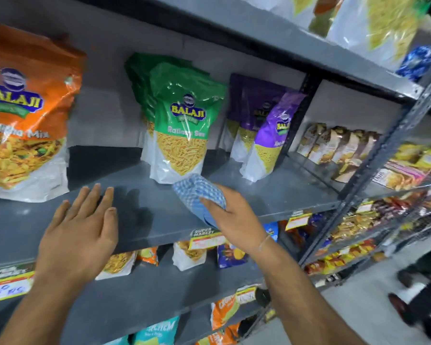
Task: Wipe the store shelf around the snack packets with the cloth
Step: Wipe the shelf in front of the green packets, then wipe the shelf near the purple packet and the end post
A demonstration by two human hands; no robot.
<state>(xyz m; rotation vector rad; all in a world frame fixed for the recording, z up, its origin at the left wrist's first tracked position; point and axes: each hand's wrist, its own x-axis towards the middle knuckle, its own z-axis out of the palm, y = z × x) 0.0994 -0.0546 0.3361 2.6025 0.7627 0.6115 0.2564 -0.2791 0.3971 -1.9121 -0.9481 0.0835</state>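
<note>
A grey metal shelf carries upright snack packets: a large orange one at the left, a row of green ones in the middle and purple ones to the right. My right hand grips a blue-and-white checked cloth and presses it on the shelf right in front of the green packets. My left hand rests flat on the shelf's front part, fingers spread, between the orange and green packets, holding nothing.
Price tags hang on the shelf's front edge. More packets fill the shelf above, the shelves below and the neighbouring rack to the right. A person's dark shoes stand on the floor at the lower right.
</note>
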